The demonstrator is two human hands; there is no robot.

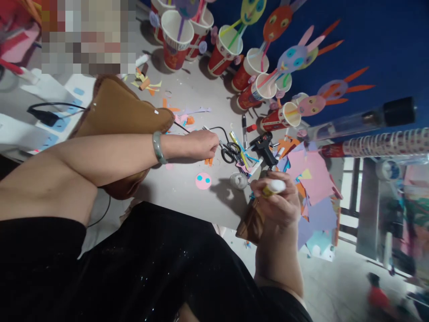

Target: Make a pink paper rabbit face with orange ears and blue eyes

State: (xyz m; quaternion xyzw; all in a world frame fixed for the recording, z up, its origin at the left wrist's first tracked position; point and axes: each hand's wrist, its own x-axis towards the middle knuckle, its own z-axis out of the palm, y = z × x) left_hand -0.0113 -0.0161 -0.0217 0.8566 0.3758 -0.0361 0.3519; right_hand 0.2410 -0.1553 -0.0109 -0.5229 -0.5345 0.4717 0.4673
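- Brown cushion (114, 105) at left, under the left forearm.
- Scraps (179, 119) strewn on the table (181, 201) beyond the left wrist.
- Red-and-white cups (176, 49) along the far side, several with paper faces on straws.
- Left hand (205, 144) low over the table, fingers curled in; I cannot tell whether it holds anything.
- Scissors (231, 152) just beside its fingertips, cluttering the space between the hands.
- Glue gun (265, 150) right of them, beyond the right hand (279, 201), which is closed around a tube.
- Paper pile (313, 174) at right.
- Disc (203, 181) between the hands, nearer the body: flat, round, pink, two blue dots.
- Tube (275, 187) in the right hand: white end up, yellowish side.
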